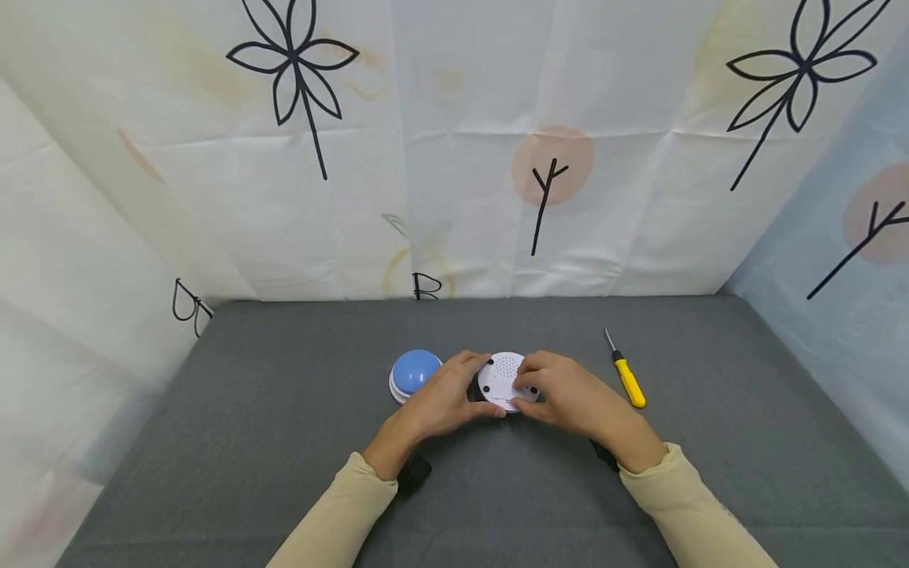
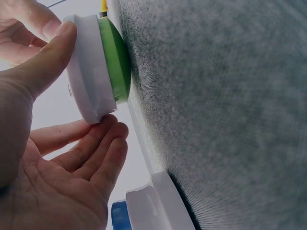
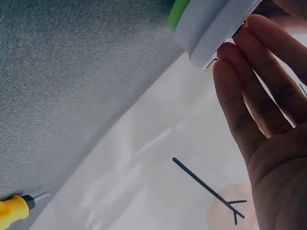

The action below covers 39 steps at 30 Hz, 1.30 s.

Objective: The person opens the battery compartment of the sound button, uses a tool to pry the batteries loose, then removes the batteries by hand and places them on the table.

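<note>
A round white push-button buzzer with a green dome is turned over, dome toward the table. In the head view its white underside faces up, with speaker holes, dark screw spots or feet and a cover outline. My left hand grips it by the rim, thumb on one side and fingers on the other. My right hand reaches over its right part, fingertips touching the underside near the cover outline. In the right wrist view the right fingers are fairly straight. Part of the underside is hidden beneath them.
A second buzzer with a blue dome stands upright just left of my left hand. To the right of my right hand lies a screwdriver with a yellow handle. Grey cloth covers the table, and patterned white curtains hang behind it.
</note>
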### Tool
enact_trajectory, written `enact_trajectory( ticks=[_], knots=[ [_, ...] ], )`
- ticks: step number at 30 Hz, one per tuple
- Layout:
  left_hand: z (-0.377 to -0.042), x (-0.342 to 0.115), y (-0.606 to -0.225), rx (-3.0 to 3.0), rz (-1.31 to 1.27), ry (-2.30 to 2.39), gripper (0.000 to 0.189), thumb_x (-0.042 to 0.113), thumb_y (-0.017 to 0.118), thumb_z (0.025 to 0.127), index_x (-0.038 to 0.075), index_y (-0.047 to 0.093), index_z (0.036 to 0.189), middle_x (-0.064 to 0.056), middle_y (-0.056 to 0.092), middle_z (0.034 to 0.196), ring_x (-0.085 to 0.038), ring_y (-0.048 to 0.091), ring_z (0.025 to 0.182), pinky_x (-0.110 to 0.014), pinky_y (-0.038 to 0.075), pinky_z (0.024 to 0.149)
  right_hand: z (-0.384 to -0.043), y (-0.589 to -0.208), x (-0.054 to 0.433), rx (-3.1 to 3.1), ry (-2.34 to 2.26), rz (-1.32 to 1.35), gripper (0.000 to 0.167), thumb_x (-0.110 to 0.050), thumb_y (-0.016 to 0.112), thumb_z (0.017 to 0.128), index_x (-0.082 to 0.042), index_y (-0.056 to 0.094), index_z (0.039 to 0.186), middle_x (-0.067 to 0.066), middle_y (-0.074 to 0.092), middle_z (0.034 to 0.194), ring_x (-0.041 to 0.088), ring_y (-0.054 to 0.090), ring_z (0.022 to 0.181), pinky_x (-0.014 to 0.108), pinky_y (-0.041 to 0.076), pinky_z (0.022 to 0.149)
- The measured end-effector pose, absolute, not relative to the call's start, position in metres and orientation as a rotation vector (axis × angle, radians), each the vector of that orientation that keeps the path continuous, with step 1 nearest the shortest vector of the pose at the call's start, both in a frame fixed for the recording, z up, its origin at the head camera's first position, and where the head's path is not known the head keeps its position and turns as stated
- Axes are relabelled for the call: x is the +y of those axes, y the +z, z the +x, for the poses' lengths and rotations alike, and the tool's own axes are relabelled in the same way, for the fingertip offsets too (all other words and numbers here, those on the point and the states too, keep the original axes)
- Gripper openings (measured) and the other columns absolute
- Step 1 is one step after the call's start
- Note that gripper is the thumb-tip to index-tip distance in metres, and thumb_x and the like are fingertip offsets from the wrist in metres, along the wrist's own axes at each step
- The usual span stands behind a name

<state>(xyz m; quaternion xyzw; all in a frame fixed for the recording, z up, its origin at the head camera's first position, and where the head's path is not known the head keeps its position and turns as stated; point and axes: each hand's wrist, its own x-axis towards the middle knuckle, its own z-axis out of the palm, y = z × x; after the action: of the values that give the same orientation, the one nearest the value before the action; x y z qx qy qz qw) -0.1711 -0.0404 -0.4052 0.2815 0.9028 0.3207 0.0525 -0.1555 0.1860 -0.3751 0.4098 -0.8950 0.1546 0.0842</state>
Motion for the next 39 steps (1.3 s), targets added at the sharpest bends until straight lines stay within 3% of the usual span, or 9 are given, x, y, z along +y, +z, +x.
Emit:
enact_trajectory(
  ticks=[10, 28, 39],
  knots=[
    [-0.171, -0.041, -0.406, 2.753, 0.868, 0.966, 0.078, 0.041, 0.081, 0.087, 0.002, 0.049, 0.147, -0.014, 0.055, 0.139, -0.027, 0.053, 0.127, -0.045, 0.044, 0.105, -0.158, -0.38, 0.186, -2.591, 0.431, 1.27, 0.009, -0.011, 0.082, 0.086, -0.004, 0.078, 0.091, 0.004, 0.066, 0.096, 0.016, 0.061, 0.083, 0.03, 0.054, 0.071],
    [-0.171, -0.04, -0.407, 2.758, 0.852, 0.97, 0.078, 0.046, 0.077, 0.089, 0.004, 0.05, 0.148, -0.013, 0.055, 0.14, -0.027, 0.052, 0.128, -0.045, 0.043, 0.106, -0.161, -0.388, 0.193, -2.678, 0.72, 1.126, 0.017, -0.012, 0.081, 0.088, 0.0, 0.077, 0.1, 0.008, 0.066, 0.106, 0.023, 0.063, 0.095, 0.038, 0.055, 0.08],
    [-0.171, -0.039, -0.406, 2.773, 0.841, 1.006, 0.077, 0.045, 0.078, 0.088, 0.002, 0.051, 0.146, -0.014, 0.056, 0.137, -0.028, 0.054, 0.125, -0.046, 0.044, 0.104, -0.166, -0.401, 0.196, -2.544, 0.898, 1.146, 0.015, -0.004, 0.082, 0.084, 0.0, 0.079, 0.098, 0.004, 0.065, 0.094, 0.016, 0.061, 0.08, 0.032, 0.055, 0.068]
  ],
)
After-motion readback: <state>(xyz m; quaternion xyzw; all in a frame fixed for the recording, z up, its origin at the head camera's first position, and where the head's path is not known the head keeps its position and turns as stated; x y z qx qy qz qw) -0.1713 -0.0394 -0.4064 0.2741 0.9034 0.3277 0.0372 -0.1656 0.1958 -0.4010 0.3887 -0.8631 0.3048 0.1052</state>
